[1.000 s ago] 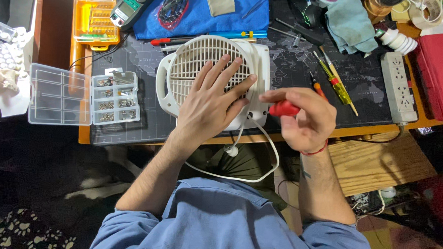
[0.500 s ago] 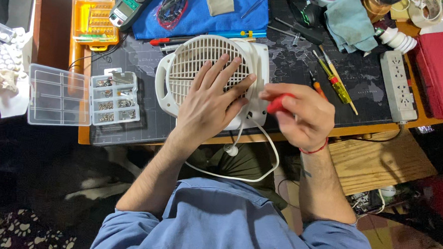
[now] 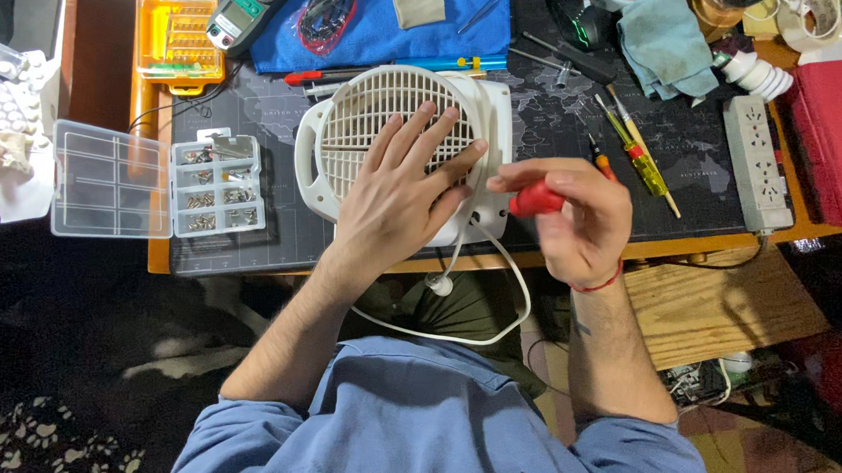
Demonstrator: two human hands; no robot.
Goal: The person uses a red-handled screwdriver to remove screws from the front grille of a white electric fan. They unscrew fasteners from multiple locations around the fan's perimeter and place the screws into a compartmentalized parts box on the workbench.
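— What's the setting?

— A cluttered counter [image 3: 690,149] covered by a dark mat printed with a map, seen from above. The person in a blue shirt sits at its near edge.

— What is in the middle?

— A white fan [image 3: 401,141] lying flat, its round grille facing up, near the counter's front edge. Its white cord [image 3: 494,296] loops down off the edge toward the person's lap.

— And the hands?

— The left hand [image 3: 399,193] lies flat on the grille, fingers spread, pressing on the fan rather than grasping anything. The right hand [image 3: 573,219] is just to the right of the fan; its grip is closed around the red handle of a screwdriver [image 3: 536,199], which points toward the fan's right side. The hand is slightly blurred, and the tip of the tool cannot be made out.

— What lies around?

— Left of the fan, a clear parts box [image 3: 158,182] stands open, its compartments holding small screws. Behind it is an orange bit case [image 3: 177,32]. A blue cloth [image 3: 383,31] lies at the back with a green meter [image 3: 251,12] beside it. Right of the right hand lie yellow screwdrivers [image 3: 637,156], then a white power strip [image 3: 755,161] and a red box [image 3: 837,132].
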